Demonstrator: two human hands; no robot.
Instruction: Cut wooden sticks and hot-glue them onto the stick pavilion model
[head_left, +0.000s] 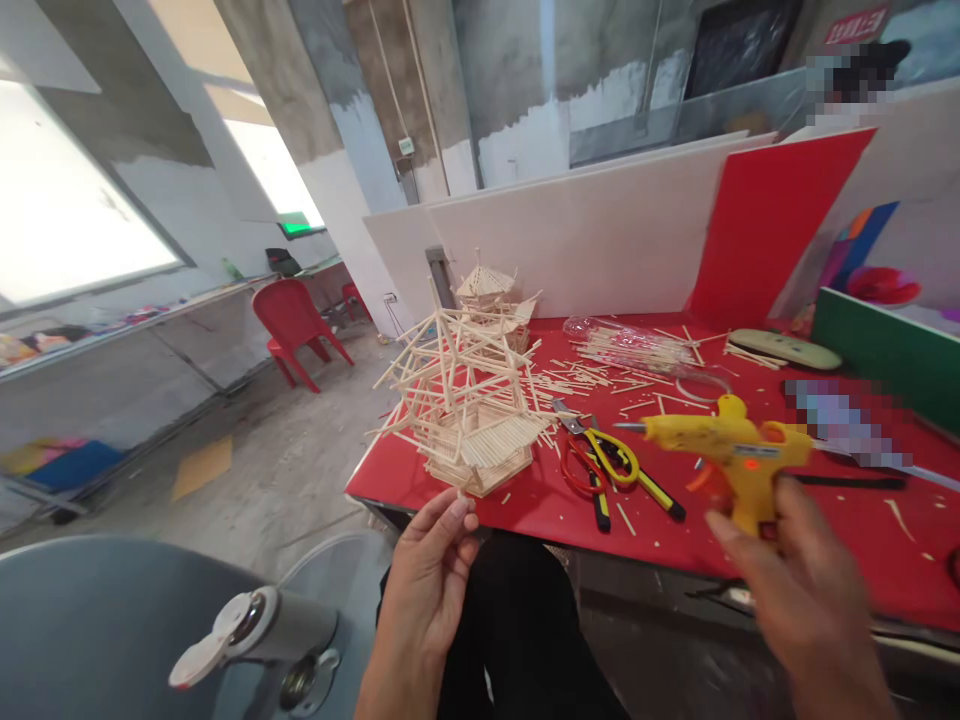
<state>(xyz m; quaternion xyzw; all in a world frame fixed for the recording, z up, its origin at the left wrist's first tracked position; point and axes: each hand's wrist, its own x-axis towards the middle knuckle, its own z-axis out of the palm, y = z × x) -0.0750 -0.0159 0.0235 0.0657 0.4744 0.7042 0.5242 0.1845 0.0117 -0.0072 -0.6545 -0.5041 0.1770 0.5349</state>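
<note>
My right hand [802, 580] is wrapped round the handle of a yellow hot glue gun [739, 450], its metal nozzle pointing left above the table. My left hand [435, 565] is closed in a pinch just in front of the wooden stick model [480, 400]; a tiny pale bit shows at the fingertips, too small to make out. The model is a many-sided pavilion of thin sticks, with an open roof frame and one slatted eave panel. Behind it stands a second stick pavilion [486, 285] with a pointed roof, partly hidden.
On the red table [540, 505] lie red-and-yellow-handled scissors [600, 460], pliers [660, 495], loose sticks [574, 378], a plastic bag of sticks [630, 342] and an oval green case [784, 349]. A white bottle [289, 622] with its lid up stands at lower left. White boards [585, 240] line the back.
</note>
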